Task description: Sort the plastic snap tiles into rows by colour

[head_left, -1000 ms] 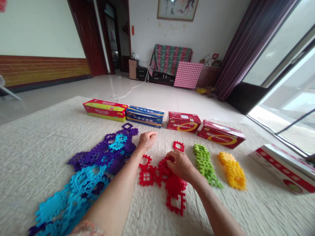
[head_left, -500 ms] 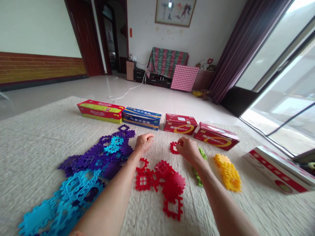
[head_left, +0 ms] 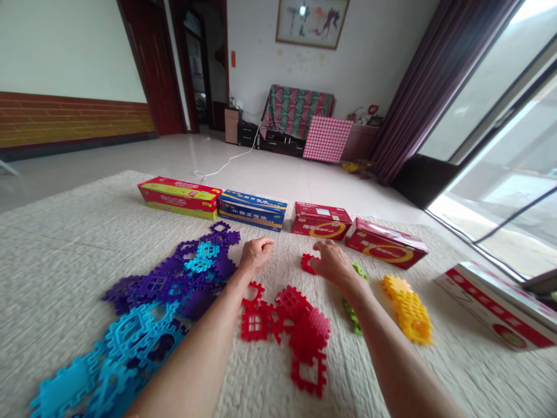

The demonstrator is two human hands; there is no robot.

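Observation:
My right hand (head_left: 331,261) lies over a single red square plastic tile (head_left: 307,263) on the cream rug, fingers curled down onto it. My left hand (head_left: 256,254) rests on the rug beside the purple tiles (head_left: 174,278), fingers loosely curled, with nothing visible in it. A heap of red tiles (head_left: 296,325) sits between my forearms. Green tiles (head_left: 354,302) lie partly hidden under my right forearm, and yellow tiles (head_left: 409,313) lie to their right. Blue tiles (head_left: 113,354) spread at the lower left.
Several long cardboard boxes line the rug's far side: a red and yellow box (head_left: 178,197), a blue box (head_left: 252,210) and two red boxes (head_left: 321,220) (head_left: 385,242). Another red and white box (head_left: 496,307) lies at the right by the window. Tiled floor and furniture lie beyond.
My right hand left the red heap, reached forward to the lone red tile and now covers it. My left hand stayed where it was.

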